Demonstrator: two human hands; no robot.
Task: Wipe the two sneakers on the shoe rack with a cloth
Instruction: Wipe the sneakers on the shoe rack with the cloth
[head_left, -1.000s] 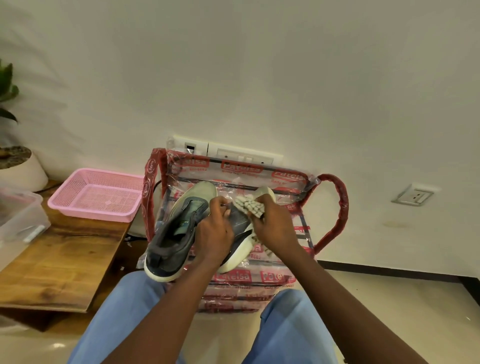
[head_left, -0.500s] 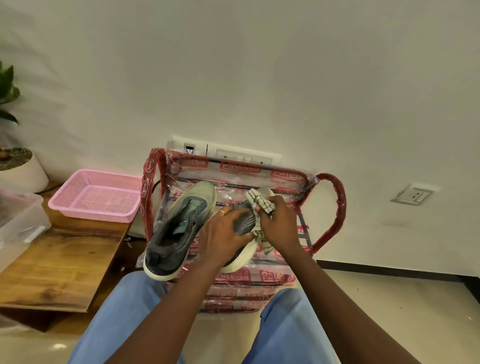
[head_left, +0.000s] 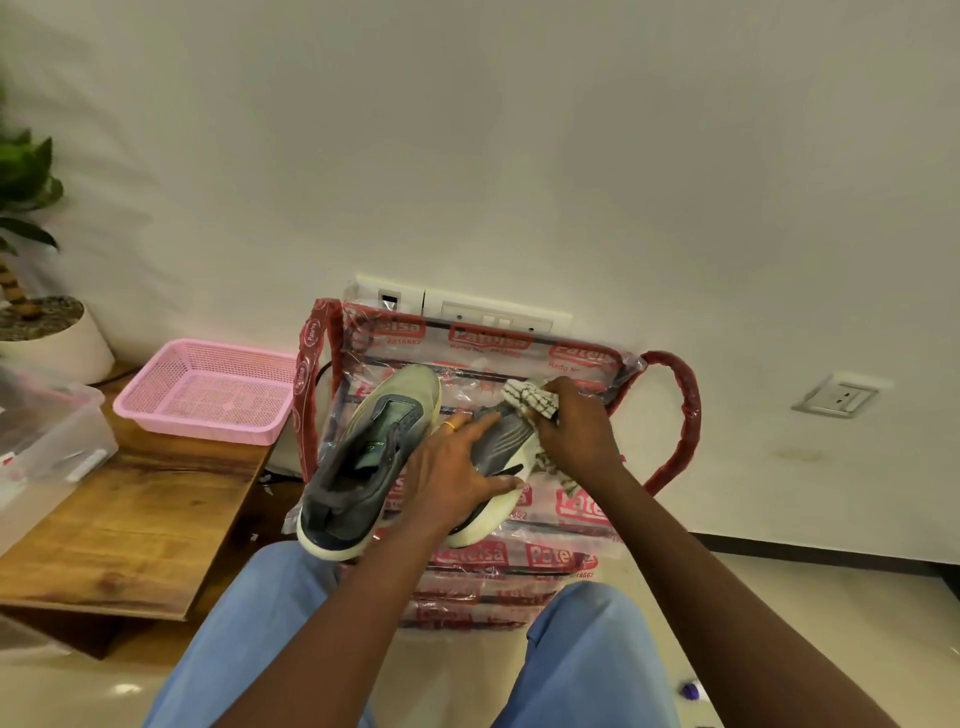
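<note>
Two grey sneakers with pale soles lie on top of the plastic-wrapped red shoe rack (head_left: 670, 415). The left sneaker (head_left: 363, 457) lies free, toe toward the wall. My left hand (head_left: 457, 467) rests with straight fingers on the right sneaker (head_left: 506, 441), holding it down and hiding most of it. At that sneaker's toe end, my right hand (head_left: 576, 431) grips a bunched white cloth with dark checks (head_left: 530, 397) against the shoe. A tail of the cloth hangs below my right wrist.
A pink plastic basket (head_left: 208, 395) sits on a wooden table (head_left: 130, 509) to the left, with a clear plastic box (head_left: 47, 436) and a potted plant (head_left: 47, 332) beyond. Wall sockets (head_left: 836, 400) are behind the rack. My blue-trousered knees (head_left: 582, 649) are just below it.
My left hand has flattened from a curled grip to straight fingers lying along the right sneaker. My right hand has slid the cloth up and to the right toward the toe.
</note>
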